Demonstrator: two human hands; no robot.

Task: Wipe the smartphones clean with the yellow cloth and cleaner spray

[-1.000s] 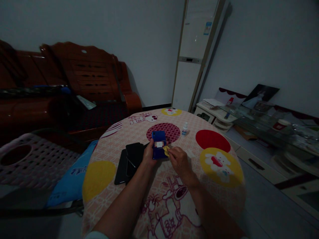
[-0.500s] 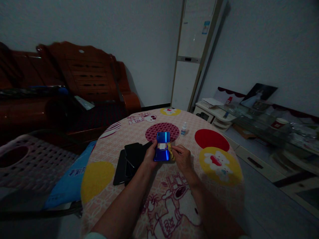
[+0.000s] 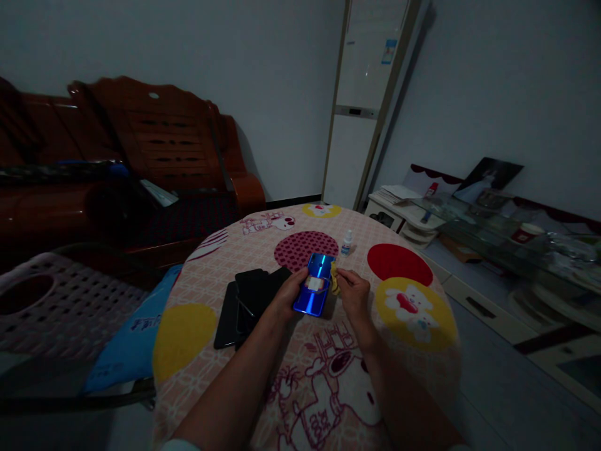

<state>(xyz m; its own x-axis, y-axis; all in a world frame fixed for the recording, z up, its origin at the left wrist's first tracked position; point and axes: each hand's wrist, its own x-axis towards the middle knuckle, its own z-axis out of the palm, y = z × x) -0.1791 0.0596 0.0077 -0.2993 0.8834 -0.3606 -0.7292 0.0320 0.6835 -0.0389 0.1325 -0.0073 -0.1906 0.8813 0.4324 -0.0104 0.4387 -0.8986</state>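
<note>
Blue phone (image 3: 313,297) partly behind left hand (image 3: 287,295)

The slim blue rectangular phone (image 3: 313,295) is gleaming, glossy and smooth; the small crumpled yellow cloth (image 3: 334,277) is looking matt.

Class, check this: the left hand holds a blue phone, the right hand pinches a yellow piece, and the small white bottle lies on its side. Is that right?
Not quite: the small white bottle stands upright, as the head view shows. The left hand holds a blue phone, and the right hand pinches a yellow piece.
</note>
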